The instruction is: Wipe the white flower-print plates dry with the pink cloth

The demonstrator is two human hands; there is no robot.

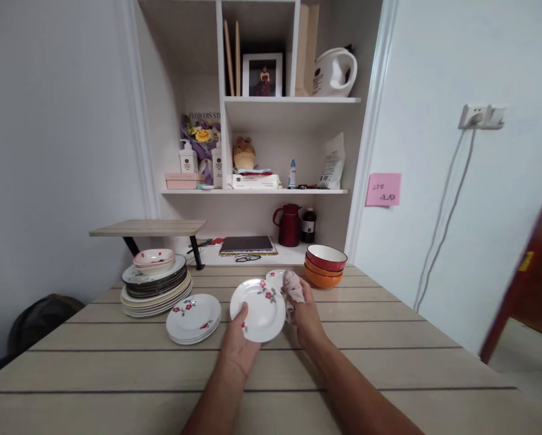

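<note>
A white plate with red flowers (264, 317) is tilted up above the table, its lower left rim gripped by my left hand (240, 344), thumb on the face. Just right of that plate, my right hand (307, 314) is closed around a crumpled pale pink cloth (292, 290). Behind the cloth lies another flowered plate (275, 278), partly hidden by the held plate and the cloth. To the left of my left hand sits a short stack of matching flowered plates (193, 319).
Farther left stands a taller stack of plates (155, 287) topped by small pink-rimmed bowls (154, 258), near a raised wooden stand (148, 227). Red and orange bowls (325, 267) are nested at the back right. Behind are a laptop (247, 244), glasses (248, 258) and a red jug (289, 226).
</note>
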